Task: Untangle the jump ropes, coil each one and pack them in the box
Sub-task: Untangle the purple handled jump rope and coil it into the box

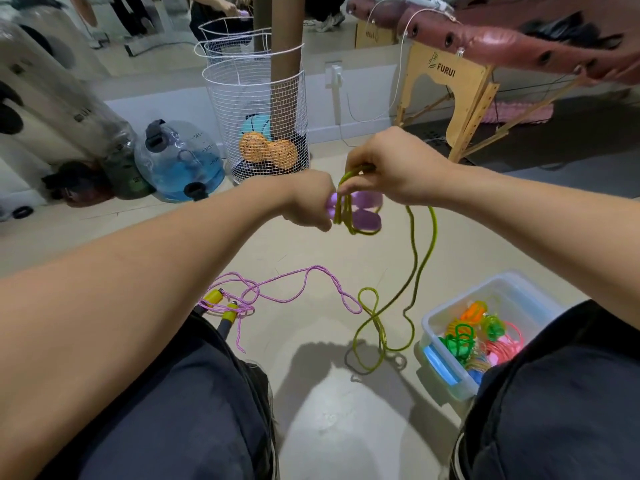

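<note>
- The left hand (308, 200) is gripping the two purple handles (360, 211) of the green rope (420, 258), fingers curled round them, holding them up well above the floor (311, 258) and up-left of the clear plastic box (450, 348).
- The right hand (391, 168) is pinching a few loops of the green rope just above those handles, thumb and fingers pressed together on the cord; several turns are lying wound across the handles.
- The rest of the green rope is hanging down from the hands in two long strands and is ending in a loose figure-eight on the floor, just left of the box and touching or nearly touching its near-left corner.
- The pink rope (298, 278) is lying uncoiled on the floor well to the left of the box, its yellow-and-black handles (221, 306) sitting at the far-left end beside the person's left knee.
- The box is standing open on the floor by the right knee and is holding several coiled ropes (474, 330) in green, orange, pink and yellow.
- Far behind the box, a white wire basket (256, 109) is standing against the wall with an orange peanut-shaped ball inside.
- A clear water bag (180, 161) with blue liquid is resting left of that basket.
</note>
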